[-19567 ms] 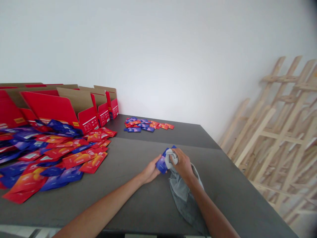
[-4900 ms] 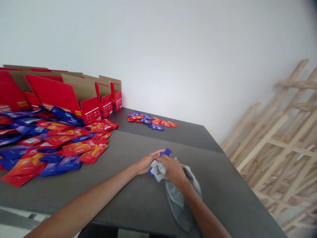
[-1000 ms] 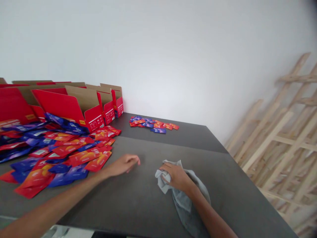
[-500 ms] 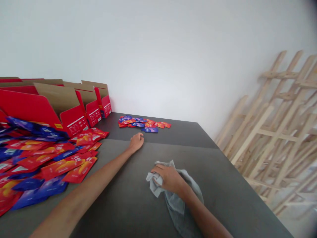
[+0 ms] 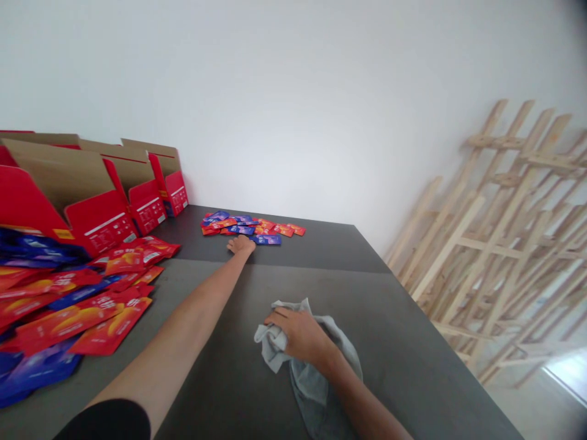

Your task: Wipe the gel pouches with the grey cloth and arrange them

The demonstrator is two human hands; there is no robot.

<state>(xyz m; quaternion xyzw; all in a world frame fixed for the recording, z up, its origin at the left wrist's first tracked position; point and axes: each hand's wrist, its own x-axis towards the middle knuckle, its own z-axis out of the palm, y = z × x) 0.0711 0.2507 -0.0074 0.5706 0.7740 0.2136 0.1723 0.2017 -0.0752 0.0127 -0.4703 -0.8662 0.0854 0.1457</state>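
My right hand (image 5: 297,333) is closed on a crumpled grey cloth (image 5: 270,345) lying on the dark table (image 5: 394,330). The rest of that cloth trails back beneath my right forearm. At the far part of the table, my left hand (image 5: 241,244) reaches out palm down, its fingers partly apart and nothing seen in them. Just to its right lies a blue packet (image 5: 268,240), so near that I cannot tell whether they touch. A loose pile of red and blue packets (image 5: 238,225) spreads behind the hand.
Open red cardboard boxes (image 5: 103,221) stand in a row along the left. In front of them is a large heap of red and blue packets (image 5: 92,305). Wooden easel-like frames (image 5: 486,244) lean against the white wall on the right, beyond the table's edge.
My left arm has stretched farther forward, bringing the hand closer to the far packets, and its fingers have loosened. The view has shifted slightly right. My right hand still holds the cloth.
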